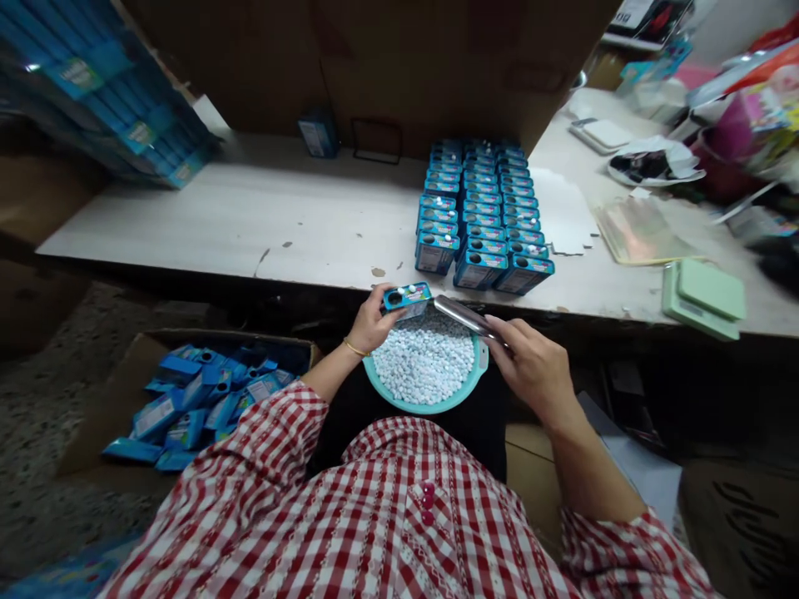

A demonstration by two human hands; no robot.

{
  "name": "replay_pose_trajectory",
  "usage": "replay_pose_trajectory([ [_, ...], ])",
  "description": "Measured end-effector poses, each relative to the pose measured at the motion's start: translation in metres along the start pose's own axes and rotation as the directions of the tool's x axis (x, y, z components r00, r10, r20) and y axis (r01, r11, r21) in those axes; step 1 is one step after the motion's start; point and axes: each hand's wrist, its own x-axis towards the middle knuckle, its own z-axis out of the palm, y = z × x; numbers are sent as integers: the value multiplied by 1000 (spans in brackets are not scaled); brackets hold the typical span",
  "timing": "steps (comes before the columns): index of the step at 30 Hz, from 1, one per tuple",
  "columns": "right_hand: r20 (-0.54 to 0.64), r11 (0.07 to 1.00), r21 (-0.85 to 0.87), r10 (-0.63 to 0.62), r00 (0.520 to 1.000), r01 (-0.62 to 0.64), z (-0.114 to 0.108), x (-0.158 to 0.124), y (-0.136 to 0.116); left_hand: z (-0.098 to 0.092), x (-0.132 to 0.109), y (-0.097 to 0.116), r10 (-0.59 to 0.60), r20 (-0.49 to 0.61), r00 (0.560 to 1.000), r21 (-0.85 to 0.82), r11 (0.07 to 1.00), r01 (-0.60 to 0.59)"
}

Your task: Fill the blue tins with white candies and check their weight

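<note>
L hand (369, 324) pinches blue box (410, 311) over far edge of teal basin (424, 408) w/ white pellets (424, 366); R hand (533, 359) grips metal scoop (463, 314), tip nr box.

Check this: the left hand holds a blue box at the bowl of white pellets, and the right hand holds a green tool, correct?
Not quite: the tool in the right hand is silvery, not green, in the head view. The rest stands.

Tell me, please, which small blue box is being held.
The blue box gripped in the left hand, at the far side of the teal bowl; no hand touches the others.
</note>
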Motion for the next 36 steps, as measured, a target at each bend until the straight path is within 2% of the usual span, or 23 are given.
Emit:
replay_pose_trajectory([
  [2, -48, 997, 63, 35, 998, -32, 8, -6, 15, 8, 32, 1, 27, 45, 999, -7, 1000, -27],
  [4, -47, 993, 109, 55, 997, -49, 18, -11, 24, 22, 59, -3, 53, 75, 996, -15, 999, -52],
  [8, -41, 979, 190, 89, 995, -80, 33, -19, 31, 48, 88, -19, 112, -48, 993, 53, 993, -109],
  [10, -38, 968, 235, 103, 994, -92, 39, -24, 34, 54, 92, -27, 117, -81, 990, 48, 992, -113],
  [14, -31, 957, 273, 114, 993, -101, 54, -32, 41, 58, 100, -35, 60, -18, 998, -30, 998, -60],
  [19, -27, 940, 330, 105, 994, -90, 72, -36, 45, 64, 120, -43, 10, -16, 1000, -63, 998, -11],
  [30, 6, 927, 374, 40, 999, -39, 83, -23, 17, 73, 135, -53, 156, -44, 987, 42, 987, -154],
  [34, -8, 935, 353, 22, 1000, -18, 83, -17, 5, 79, 140, -58, 135, -32, 990, 91, 987, -132],
  [36, -9, 937, 350, 21, 1000, -16, 85, -12, 3, 79, 134, -60, 129, -36, 991, 92, 988, -125],
])
